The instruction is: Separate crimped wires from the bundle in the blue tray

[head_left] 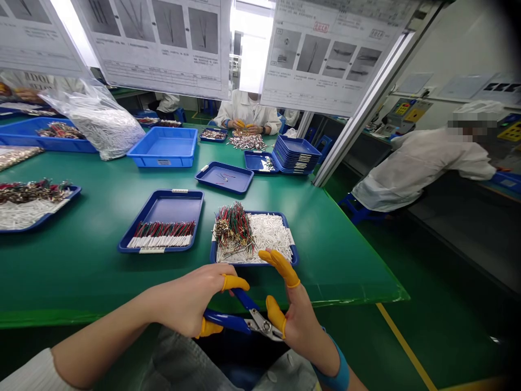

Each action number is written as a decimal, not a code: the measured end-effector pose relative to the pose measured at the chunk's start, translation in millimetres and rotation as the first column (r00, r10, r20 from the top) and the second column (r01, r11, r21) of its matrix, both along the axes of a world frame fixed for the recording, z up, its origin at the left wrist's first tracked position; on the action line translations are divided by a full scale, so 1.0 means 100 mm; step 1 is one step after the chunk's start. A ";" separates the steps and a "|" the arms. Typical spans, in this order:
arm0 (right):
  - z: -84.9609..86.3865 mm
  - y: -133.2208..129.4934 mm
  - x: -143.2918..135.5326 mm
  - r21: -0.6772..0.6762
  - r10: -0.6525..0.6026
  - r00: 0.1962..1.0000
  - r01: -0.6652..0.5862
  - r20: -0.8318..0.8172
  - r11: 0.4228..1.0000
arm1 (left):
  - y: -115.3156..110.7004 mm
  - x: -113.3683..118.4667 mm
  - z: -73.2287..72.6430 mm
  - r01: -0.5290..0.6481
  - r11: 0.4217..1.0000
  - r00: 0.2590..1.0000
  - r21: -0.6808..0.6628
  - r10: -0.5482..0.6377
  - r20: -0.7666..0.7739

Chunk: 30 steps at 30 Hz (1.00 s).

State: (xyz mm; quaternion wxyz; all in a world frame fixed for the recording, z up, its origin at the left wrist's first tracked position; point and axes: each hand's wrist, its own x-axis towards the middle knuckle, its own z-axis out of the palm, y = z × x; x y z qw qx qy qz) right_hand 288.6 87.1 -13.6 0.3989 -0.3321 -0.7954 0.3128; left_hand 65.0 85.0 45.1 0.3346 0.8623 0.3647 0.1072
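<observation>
My left hand point(199, 298), with yellow finger cots on its tips, is closed around the blue handles of a pair of pliers point(234, 320). Their handles are spread, and the metal jaws point right, toward my other palm. My right hand point(299, 307) also wears yellow finger cots. Its thumb and fingers are apart, with the thumb beside the jaws; whether it touches them I cannot tell. Just beyond my hands lies a blue tray point(296, 255) holding a bundle of red, green and black wires point(236, 228) and a heap of small white sleeves point(271, 233).
To the left, a blue tray point(175, 203) holds a row of wires with white sleeves. Farther back are a tray with a few wires point(242, 187), a blue bin point(163, 144) and stacked trays point(297, 155). Co-workers sit opposite and at right. Printed sheets point(321, 70) hang overhead.
</observation>
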 end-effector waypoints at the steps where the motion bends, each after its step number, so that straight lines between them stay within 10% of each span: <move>1: 0.00 0.00 -0.01 0.002 0.002 1.000 -0.002 0.006 1.000 | 0.01 0.00 0.01 0.005 1.000 1.000 0.008 -0.005 0.001; 18: -0.02 -0.03 -0.07 0.013 0.055 0.993 -0.056 0.100 0.998 | 0.07 0.05 0.01 0.151 0.973 0.974 0.175 -0.116 -0.196; 30: 0.01 0.07 0.00 0.064 -0.008 0.990 -0.001 0.141 0.998 | 0.01 -0.12 0.08 -0.082 0.993 0.989 0.087 0.092 -0.120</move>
